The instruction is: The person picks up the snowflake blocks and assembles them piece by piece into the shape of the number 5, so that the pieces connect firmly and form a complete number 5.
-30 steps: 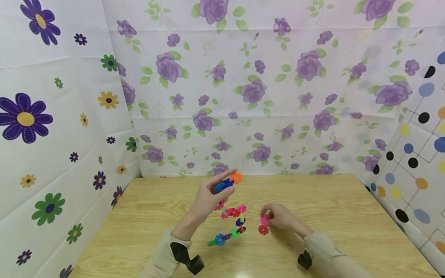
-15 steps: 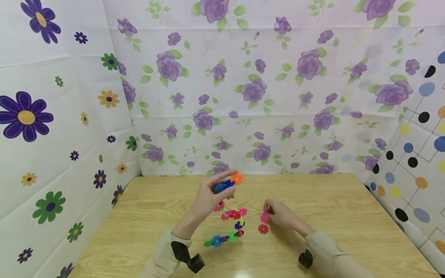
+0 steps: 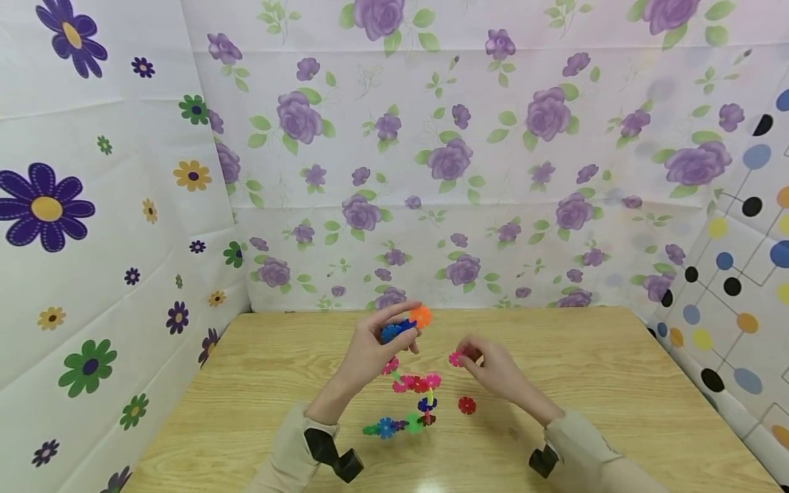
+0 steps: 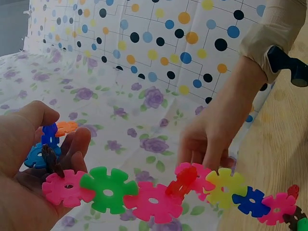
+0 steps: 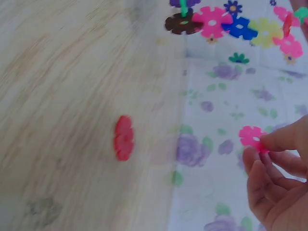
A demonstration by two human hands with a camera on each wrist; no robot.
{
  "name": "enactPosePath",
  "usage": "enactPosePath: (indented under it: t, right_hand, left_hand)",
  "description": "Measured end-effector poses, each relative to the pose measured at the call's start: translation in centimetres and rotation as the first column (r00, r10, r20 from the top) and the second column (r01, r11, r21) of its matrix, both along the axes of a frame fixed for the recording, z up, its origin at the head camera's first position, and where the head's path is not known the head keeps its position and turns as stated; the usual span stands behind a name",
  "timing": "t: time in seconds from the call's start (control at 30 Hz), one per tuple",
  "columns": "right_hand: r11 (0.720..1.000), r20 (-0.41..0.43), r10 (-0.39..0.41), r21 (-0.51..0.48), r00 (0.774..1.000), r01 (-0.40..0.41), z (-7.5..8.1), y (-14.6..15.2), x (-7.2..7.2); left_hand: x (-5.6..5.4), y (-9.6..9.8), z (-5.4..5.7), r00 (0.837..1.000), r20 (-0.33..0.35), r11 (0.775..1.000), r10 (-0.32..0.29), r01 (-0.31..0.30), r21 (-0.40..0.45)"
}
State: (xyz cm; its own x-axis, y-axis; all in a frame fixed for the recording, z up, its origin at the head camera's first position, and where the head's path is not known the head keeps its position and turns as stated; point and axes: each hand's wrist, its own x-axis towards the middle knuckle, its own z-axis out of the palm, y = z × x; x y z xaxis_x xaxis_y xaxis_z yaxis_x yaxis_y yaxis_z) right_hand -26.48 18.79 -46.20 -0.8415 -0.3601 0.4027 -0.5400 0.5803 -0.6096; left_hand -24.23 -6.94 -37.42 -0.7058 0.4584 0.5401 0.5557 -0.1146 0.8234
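My left hand (image 3: 364, 349) is raised over the table, gripping one end of a chain of interlocking plastic snowflake discs (image 3: 413, 423). Blue discs (image 4: 42, 154) and an orange disc (image 3: 420, 316) show at that hand. From there the chain hangs in pink, green, red, yellow and blue links, and its lower end runs leftward to a green disc (image 3: 370, 430). To the right, my right hand (image 3: 496, 373) pinches a single pink snowflake disc (image 5: 251, 136) between thumb and fingers, apart from the chain. Below it a loose red disc (image 3: 466, 405) lies on the table.
The wood-grain table (image 3: 259, 383) is bounded by a flowered cloth (image 3: 431, 239) at the back. Patterned cloth also hangs at both sides. A black wrist camera (image 3: 333, 457) is strapped at the left cuff, another camera (image 3: 542, 461) at the right.
My right hand has lifted the pink disc away from beside the red one, upward and to the left. The red disc stays put. My left hand holds nearly still while the chain sways slightly.
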Motion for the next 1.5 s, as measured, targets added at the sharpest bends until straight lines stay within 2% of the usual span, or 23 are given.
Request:
enactPosePath:
  t: [0.13, 0.23, 0.43, 0.63, 0.73, 0.87, 0.97, 1.17, 1.27, 1.4, 1.5]
  right_hand:
    - [0.998, -0.099, -0.019, -0.055, 0.995, 0.013, 1.0, -0.8, 0.6]
    - [0.996, -0.196, -0.038, -0.085, 0.98, 0.022, 1.8, -1.2, 1.0]
    - [0.99, -0.365, -0.055, -0.144, 0.929, 0.001, 3.1, -1.7, 1.9]
    - [0.982, -0.476, -0.048, -0.181, 0.878, -0.044, 4.6, -2.0, 3.1]
    - [0.977, -0.542, -0.029, -0.195, 0.84, -0.091, 5.3, -2.2, 3.6]
    - [0.968, -0.646, 0.0, -0.191, 0.763, -0.161, 5.8, -2.6, 3.8]
    - [0.964, -0.689, 0.004, -0.19, 0.724, -0.186, 6.1, -2.9, 4.0]
    - [0.965, -0.742, -0.016, -0.188, 0.67, -0.185, 6.4, -3.2, 4.0]
    - [0.967, -0.765, -0.015, -0.175, 0.644, -0.184, 6.5, -3.2, 4.0]
    - [0.971, -0.798, -0.008, -0.15, 0.602, -0.186, 6.7, -3.2, 3.9]
    - [0.974, -0.822, -0.012, -0.139, 0.57, -0.18, 6.8, -3.3, 3.9]
  left_hand:
    - [0.1, 0.0, 0.1, 1.0, -0.022, 1.0, 0.003, -0.003, -0.021]
    - [0.2, 0.0, 0.1, 0.999, -0.036, 0.999, 0.0, -0.002, -0.038]
    - [0.2, 0.0, 0.0, 0.997, -0.072, 0.997, -0.011, 0.006, -0.073]
    - [0.2, 0.0, -0.3, 0.999, -0.052, 0.991, -0.013, 0.006, -0.131]
    - [0.4, 0.1, -0.3, 0.999, -0.046, 0.989, -0.014, 0.007, -0.146]
    - [0.5, 0.2, -0.2, 0.998, -0.049, 0.988, -0.026, 0.018, -0.153]
    - [0.5, 0.3, -0.2, 0.998, -0.049, 0.987, -0.03, 0.022, -0.161]
    - [0.5, 0.3, -0.3, 0.999, -0.037, 0.986, -0.029, 0.022, -0.166]
    - [0.5, 0.4, -0.4, 0.997, -0.057, 0.986, -0.049, 0.039, -0.161]
    - [0.6, 0.5, -0.4, 0.995, -0.073, 0.985, -0.072, 0.059, -0.161]
    - [0.7, 0.5, -0.2, 0.996, -0.06, 0.985, -0.066, 0.055, -0.161]
